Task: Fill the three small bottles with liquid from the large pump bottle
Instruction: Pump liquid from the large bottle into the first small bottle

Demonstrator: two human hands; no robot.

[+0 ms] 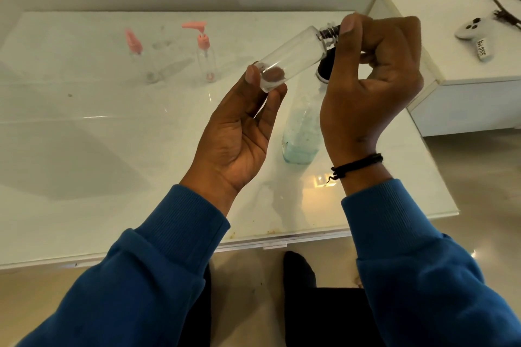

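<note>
My left hand [239, 127] holds a clear small bottle [290, 60] by its base, tilted with its neck up to the right. My right hand [372, 84] is closed on the bottle's black cap [328, 32] at the neck. Behind my right wrist stands the large bottle [301, 127] with pale blue-green liquid low inside and a black top [322, 70], mostly hidden by the hand. Two more clear small bottles stand at the back of the white table: one with a pink cap [138, 56] on the left, one with a pink pump [204, 52] beside it.
The glossy white table [98, 135] ends at a front edge near my knees. A white cabinet [465, 87] stands at the right, with a white game controller [476, 34] and a black cable [507, 5] on top.
</note>
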